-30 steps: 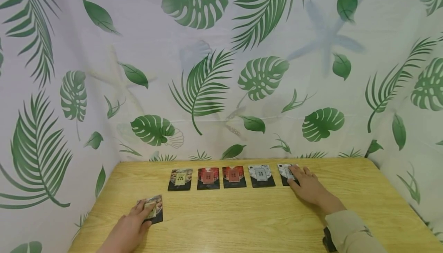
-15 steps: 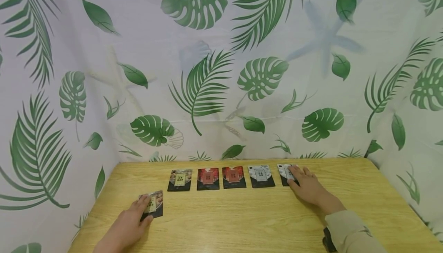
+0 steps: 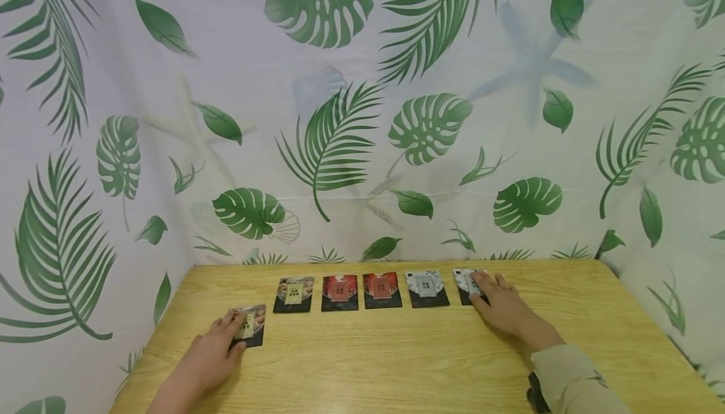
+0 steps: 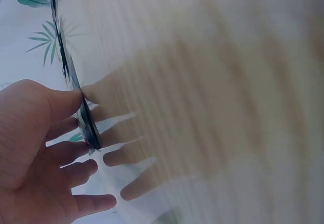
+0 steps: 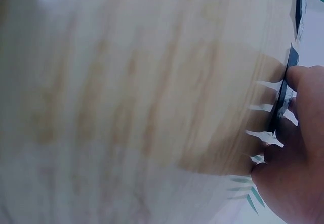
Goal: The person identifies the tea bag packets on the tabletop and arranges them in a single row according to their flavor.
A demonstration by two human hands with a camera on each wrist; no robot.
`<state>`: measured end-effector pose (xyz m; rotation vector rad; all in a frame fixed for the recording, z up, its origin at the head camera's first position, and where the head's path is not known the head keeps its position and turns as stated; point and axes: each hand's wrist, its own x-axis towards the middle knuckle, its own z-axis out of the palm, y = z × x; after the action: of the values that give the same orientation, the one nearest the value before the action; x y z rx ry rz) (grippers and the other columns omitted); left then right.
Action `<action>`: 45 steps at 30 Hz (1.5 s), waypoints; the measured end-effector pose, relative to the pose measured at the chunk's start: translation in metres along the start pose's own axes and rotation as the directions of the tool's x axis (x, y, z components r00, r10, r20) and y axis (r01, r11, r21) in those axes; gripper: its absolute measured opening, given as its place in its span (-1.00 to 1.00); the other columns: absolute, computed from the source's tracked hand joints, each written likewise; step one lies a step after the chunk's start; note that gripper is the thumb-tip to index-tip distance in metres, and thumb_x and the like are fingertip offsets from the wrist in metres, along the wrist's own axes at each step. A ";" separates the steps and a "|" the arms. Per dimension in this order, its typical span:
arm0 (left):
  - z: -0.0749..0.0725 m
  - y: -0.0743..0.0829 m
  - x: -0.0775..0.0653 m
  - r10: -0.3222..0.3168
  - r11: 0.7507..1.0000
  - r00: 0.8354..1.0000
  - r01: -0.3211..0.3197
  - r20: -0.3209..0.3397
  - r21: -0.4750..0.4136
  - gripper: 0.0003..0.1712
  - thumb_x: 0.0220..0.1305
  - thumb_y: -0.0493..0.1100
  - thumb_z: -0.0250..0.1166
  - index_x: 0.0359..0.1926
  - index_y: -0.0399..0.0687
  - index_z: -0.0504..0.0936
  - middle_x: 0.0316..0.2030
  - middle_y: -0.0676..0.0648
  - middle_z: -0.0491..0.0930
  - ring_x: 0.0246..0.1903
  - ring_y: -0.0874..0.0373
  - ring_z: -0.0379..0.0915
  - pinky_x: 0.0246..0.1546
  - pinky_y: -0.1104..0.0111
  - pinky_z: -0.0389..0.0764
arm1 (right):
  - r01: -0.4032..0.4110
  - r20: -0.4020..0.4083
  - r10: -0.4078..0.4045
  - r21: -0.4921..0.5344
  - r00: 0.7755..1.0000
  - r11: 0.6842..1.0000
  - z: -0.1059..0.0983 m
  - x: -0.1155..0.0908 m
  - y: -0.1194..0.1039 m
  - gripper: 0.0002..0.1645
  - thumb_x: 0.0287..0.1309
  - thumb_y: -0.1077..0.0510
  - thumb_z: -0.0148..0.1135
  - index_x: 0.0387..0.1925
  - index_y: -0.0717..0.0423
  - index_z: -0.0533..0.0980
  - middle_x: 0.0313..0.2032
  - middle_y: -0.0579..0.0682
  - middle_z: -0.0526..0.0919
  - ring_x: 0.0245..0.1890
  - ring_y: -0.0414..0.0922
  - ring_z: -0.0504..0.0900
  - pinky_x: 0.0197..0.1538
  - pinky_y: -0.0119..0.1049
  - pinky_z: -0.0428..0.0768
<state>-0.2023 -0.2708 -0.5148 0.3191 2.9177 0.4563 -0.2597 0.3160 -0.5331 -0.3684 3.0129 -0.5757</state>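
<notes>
On the wooden table lies a packet with a yellow label, at the left of the head view. My left hand rests on it, fingers across its left part and thumb at its near edge. The left wrist view shows this packet edge-on, thumb tip against it and the fingers spread. At the right end of a row, a silver-and-black packet is partly covered by my right hand, whose fingers lie on top. In the right wrist view the thumb touches a packet edge.
Left of the silver-and-black packet lie another silver one, two red ones and a yellow-labelled one. A leaf-patterned cloth rises behind the table. Near the right sleeve sits a dark object.
My left hand has slid the yellow-labelled packet away from me, closer to the row's level. The right hand and the other packets have stayed put.
</notes>
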 end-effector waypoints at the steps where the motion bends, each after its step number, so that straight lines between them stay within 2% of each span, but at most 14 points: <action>1: 0.000 0.000 0.001 0.001 1.000 1.000 -0.001 0.000 0.003 -0.30 0.55 -0.14 0.24 0.57 -0.30 0.29 0.52 -0.54 0.19 0.44 -0.58 0.21 0.18 -0.53 0.41 | 0.000 0.001 0.000 0.001 1.000 1.000 0.000 0.000 0.000 -0.23 0.63 -0.07 0.03 0.58 0.34 0.20 0.53 0.51 0.19 0.52 0.63 0.01 0.43 0.62 0.09; 8: -0.001 -0.001 0.009 0.032 1.000 0.999 -0.032 -0.029 0.000 -0.29 0.53 -0.19 0.24 0.55 -0.39 0.28 0.50 -0.60 0.18 0.42 -0.56 0.26 0.24 -0.41 0.47 | -0.001 -0.002 0.001 0.002 1.000 1.000 0.001 0.001 -0.001 -0.23 0.63 -0.08 0.02 0.58 0.34 0.20 0.53 0.51 0.19 0.52 0.63 0.00 0.44 0.62 0.08; 15: -0.005 -0.001 0.019 0.031 0.999 0.999 -0.032 -0.023 -0.032 -0.28 0.52 -0.24 0.21 0.56 -0.43 0.23 0.50 -0.63 0.12 0.41 -0.57 0.27 0.31 -0.34 0.45 | 0.003 -0.011 -0.003 0.000 1.000 1.000 0.002 0.001 -0.001 -0.24 0.62 -0.05 0.04 0.57 0.35 0.21 0.52 0.52 0.20 0.51 0.64 0.02 0.41 0.64 0.10; 29: -0.007 0.002 0.034 0.020 1.000 0.999 -0.020 -0.028 -0.018 -0.30 0.52 -0.30 0.15 0.56 -0.48 0.19 0.50 -0.64 0.09 0.39 -0.58 0.28 0.35 -0.31 0.43 | -0.001 -0.006 0.000 -0.009 1.000 1.000 0.002 0.000 0.002 -0.24 0.62 -0.07 0.04 0.58 0.33 0.21 0.52 0.52 0.21 0.52 0.63 0.02 0.42 0.63 0.11; 38: -0.011 0.000 0.042 0.010 0.999 1.000 -0.011 -0.016 -0.032 -0.29 0.51 -0.32 0.13 0.58 -0.43 0.19 0.53 -0.61 0.05 0.42 -0.59 0.21 0.37 -0.35 0.38 | 0.008 -0.015 -0.008 -0.010 1.000 1.000 0.003 0.001 0.003 -0.25 0.62 -0.06 0.04 0.56 0.34 0.23 0.51 0.53 0.22 0.50 0.65 0.04 0.39 0.65 0.13; 45: -0.011 -0.002 0.050 0.006 1.000 1.000 -0.006 -0.018 -0.009 -0.29 0.50 -0.32 0.12 0.58 -0.42 0.20 0.54 -0.60 0.07 0.44 -0.58 0.20 0.36 -0.35 0.38 | 0.015 -0.021 -0.015 -0.009 1.000 1.000 0.003 0.001 0.003 -0.26 0.62 -0.05 0.04 0.56 0.34 0.23 0.50 0.53 0.23 0.50 0.65 0.04 0.39 0.65 0.14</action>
<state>-0.2527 -0.2642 -0.5121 0.3246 2.9322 0.4756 -0.2615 0.3172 -0.5369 -0.3886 3.0360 -0.5715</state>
